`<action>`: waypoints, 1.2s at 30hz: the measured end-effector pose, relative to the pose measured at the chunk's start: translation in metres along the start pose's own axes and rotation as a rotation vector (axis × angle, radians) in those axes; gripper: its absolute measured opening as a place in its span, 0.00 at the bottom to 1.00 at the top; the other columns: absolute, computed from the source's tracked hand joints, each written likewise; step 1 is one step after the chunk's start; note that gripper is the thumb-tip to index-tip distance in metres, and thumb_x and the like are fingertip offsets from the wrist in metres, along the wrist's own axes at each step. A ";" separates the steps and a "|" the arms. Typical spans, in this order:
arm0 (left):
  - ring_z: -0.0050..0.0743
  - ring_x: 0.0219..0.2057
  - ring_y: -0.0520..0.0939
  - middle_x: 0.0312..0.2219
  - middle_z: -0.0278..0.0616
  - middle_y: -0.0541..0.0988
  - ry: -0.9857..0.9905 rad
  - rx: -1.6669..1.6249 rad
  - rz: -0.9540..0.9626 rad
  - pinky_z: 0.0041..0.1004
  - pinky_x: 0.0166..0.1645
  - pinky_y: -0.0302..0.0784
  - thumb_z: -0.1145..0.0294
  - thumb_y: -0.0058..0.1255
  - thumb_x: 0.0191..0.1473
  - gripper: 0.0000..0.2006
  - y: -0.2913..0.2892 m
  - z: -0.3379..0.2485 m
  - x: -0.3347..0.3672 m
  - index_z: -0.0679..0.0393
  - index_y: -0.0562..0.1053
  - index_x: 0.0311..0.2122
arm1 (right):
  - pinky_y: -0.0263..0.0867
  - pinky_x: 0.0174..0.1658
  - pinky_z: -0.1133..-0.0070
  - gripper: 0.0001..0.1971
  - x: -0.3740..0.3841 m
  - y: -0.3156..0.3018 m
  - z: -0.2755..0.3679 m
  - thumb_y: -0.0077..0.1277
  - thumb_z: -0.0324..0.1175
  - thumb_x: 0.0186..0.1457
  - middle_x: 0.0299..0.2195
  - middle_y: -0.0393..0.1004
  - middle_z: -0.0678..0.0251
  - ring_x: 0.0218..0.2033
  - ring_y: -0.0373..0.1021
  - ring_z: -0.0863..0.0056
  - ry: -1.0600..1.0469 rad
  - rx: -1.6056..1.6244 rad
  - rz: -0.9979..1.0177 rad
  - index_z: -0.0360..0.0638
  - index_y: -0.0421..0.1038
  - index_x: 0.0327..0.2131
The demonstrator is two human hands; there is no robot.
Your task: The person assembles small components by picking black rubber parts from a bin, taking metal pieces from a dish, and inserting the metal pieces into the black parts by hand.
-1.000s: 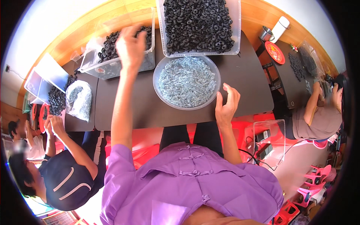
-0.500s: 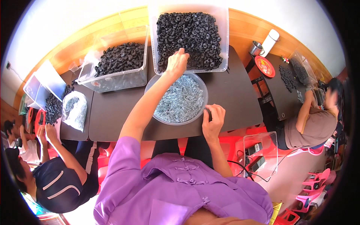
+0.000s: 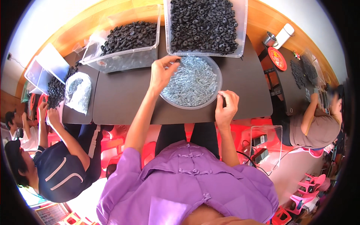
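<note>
My left hand (image 3: 163,74) is closed in a pinch over the left rim of the round basin (image 3: 219,77). A small black part (image 3: 177,60) shows at its fingertips. Inside the basin lie a great many small silvery metal pieces (image 3: 193,82), like screws or springs. My right hand (image 3: 227,107) is at the basin's right rim with thumb and fingers bent together; whatever is between them is too small to make out. Just beyond the basin, a clear bin (image 3: 243,33) is full of black ring-shaped parts (image 3: 202,26).
Left of it stands another clear bin (image 3: 123,62) of black parts (image 3: 129,35). A plastic bag (image 3: 78,93) and loose black parts (image 3: 56,92) lie farther left, near a person (image 3: 62,168). At right, another person (image 3: 317,127) works beside a red plate (image 3: 277,59) and metal mug (image 3: 270,39).
My left hand has come back from the bin of black rings to the basin, with a small black part in its fingertips. My right hand stays by the rim; the whole view has shifted.
</note>
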State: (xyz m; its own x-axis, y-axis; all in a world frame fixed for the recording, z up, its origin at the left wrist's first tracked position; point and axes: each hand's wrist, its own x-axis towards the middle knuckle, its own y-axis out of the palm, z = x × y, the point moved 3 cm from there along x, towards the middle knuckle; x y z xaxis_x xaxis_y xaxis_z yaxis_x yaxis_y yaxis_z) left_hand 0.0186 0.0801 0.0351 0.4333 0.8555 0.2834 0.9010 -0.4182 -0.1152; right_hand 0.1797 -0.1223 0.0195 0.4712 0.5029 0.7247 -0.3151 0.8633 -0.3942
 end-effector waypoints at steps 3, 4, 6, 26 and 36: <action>0.14 0.22 0.74 0.23 0.32 0.78 -0.041 -0.094 -0.014 0.18 0.26 0.71 0.77 0.55 0.47 0.10 -0.001 0.008 -0.028 0.61 0.78 0.38 | 0.62 0.41 0.71 0.07 0.005 0.000 0.002 0.53 0.18 0.45 0.30 0.72 0.62 0.36 0.66 0.62 -0.022 -0.021 -0.003 0.39 0.72 0.30; 0.13 0.21 0.74 0.23 0.33 0.78 -0.037 -0.091 -0.037 0.18 0.26 0.70 0.78 0.55 0.46 0.11 -0.001 0.010 -0.035 0.60 0.78 0.38 | 0.62 0.41 0.71 0.07 0.007 0.002 0.004 0.53 0.18 0.44 0.30 0.72 0.62 0.36 0.66 0.62 -0.026 -0.019 0.006 0.39 0.72 0.30; 0.13 0.21 0.74 0.23 0.33 0.78 -0.016 -0.037 -0.058 0.18 0.26 0.69 0.78 0.55 0.46 0.10 -0.003 0.017 -0.041 0.60 0.78 0.37 | 0.62 0.40 0.71 0.07 0.016 0.006 0.010 0.53 0.18 0.44 0.30 0.72 0.62 0.36 0.66 0.62 -0.067 -0.019 0.018 0.39 0.73 0.30; 0.21 0.19 0.76 0.26 0.40 0.79 0.080 0.220 -0.122 0.22 0.26 0.71 0.76 0.56 0.46 0.10 0.000 0.002 -0.052 0.60 0.77 0.37 | 0.67 0.36 0.72 0.05 0.049 0.099 0.008 0.56 0.24 0.44 0.26 0.72 0.64 0.31 0.71 0.67 -0.063 -0.031 0.629 0.40 0.73 0.28; 0.15 0.17 0.72 0.22 0.37 0.78 0.123 0.247 -0.129 0.20 0.24 0.67 0.76 0.56 0.46 0.10 0.001 0.001 -0.052 0.59 0.78 0.37 | 0.67 0.29 0.83 0.06 0.056 0.097 0.002 0.58 0.21 0.44 0.23 0.76 0.66 0.24 0.72 0.80 0.182 0.396 0.501 0.37 0.73 0.29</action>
State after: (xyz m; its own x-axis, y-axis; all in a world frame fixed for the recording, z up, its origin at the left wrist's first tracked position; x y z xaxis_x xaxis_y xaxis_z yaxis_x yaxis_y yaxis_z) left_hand -0.0033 0.0360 0.0193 0.3233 0.8470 0.4220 0.9324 -0.2088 -0.2950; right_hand 0.1741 -0.0103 0.0233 0.3092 0.8687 0.3870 -0.7948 0.4595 -0.3964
